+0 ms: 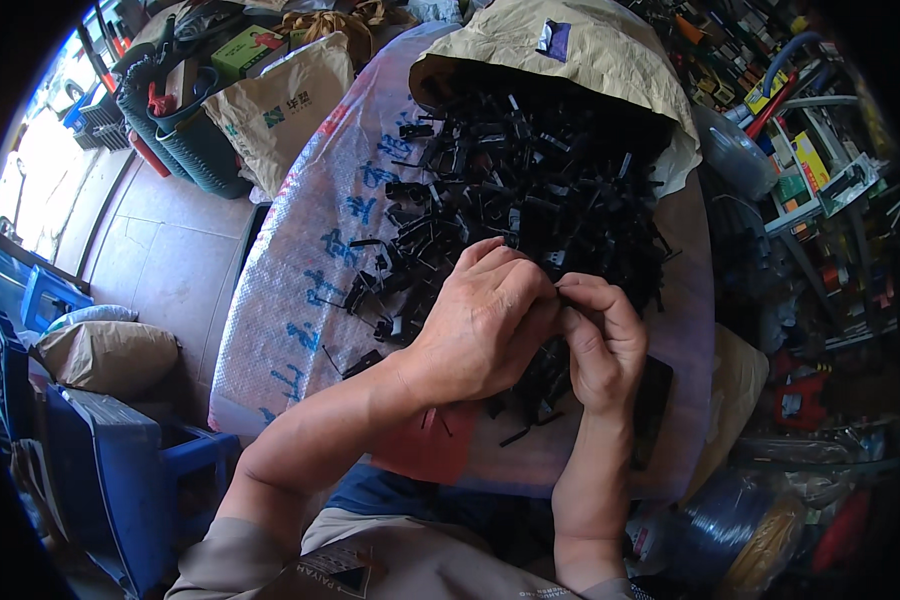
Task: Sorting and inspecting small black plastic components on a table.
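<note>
My left hand and my right hand meet above the near part of a heap of small black plastic parts. Fingers of both hands are closed and pressed together at the tips. Whatever they pinch is dark, tiny and mostly covered by the fingers, so its kind cannot be told. Many heaped parts have thin pins or rods sticking out. They spill from the mouth of a brown paper sack onto a table covered with a translucent woven plastic sheet bearing blue writing.
A red sheet lies at the table's near edge. Right of my right hand is a dark flat rectangular object. Blue plastic stools stand at left, with a teal basket farther back. Cluttered shelves line the right side.
</note>
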The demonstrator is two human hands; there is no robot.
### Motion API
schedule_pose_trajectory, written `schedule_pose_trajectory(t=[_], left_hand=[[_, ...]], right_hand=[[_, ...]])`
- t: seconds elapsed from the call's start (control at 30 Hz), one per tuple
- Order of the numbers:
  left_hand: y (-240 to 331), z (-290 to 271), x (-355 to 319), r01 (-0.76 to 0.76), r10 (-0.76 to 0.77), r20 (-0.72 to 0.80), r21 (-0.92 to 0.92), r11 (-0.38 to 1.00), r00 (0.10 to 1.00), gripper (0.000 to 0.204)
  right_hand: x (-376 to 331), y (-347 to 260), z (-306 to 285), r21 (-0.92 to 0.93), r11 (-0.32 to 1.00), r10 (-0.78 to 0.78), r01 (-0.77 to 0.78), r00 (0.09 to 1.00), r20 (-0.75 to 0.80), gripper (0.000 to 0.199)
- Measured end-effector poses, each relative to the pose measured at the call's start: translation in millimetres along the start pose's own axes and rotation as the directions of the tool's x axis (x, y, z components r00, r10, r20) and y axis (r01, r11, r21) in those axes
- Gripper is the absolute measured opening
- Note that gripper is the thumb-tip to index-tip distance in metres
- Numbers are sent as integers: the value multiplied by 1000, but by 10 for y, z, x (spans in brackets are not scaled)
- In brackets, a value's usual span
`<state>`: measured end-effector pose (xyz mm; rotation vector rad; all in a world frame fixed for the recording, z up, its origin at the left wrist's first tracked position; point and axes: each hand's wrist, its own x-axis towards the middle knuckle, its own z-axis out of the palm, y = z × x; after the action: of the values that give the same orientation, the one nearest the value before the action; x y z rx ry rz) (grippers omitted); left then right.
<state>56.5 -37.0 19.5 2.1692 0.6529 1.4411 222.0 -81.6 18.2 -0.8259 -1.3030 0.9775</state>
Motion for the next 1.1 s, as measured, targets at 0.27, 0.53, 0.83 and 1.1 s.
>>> schedule_pose_trajectory(t=[0.27, 0.53, 0.83, 1.1], left_hand=[[29, -15, 33, -64, 61, 35, 78, 995, 998, 18], [-1, -170, 42, 523, -572, 145, -625, 580, 807, 28], [-8, -221, 54, 619, -594, 401, -755, 216, 697, 38], [39, -239, 24, 537, -401, 379, -392, 747, 834, 35]], right_hand=[[0, 37, -40, 22, 999, -30, 30, 1000, -3, 13], [6, -119, 5, -196, 980, 44, -37, 999, 31, 29], [-14, -69, -26, -378, 923, -52, 77, 996, 76, 10], [-19, -102, -31, -482, 876, 20, 11, 998, 58, 7]])
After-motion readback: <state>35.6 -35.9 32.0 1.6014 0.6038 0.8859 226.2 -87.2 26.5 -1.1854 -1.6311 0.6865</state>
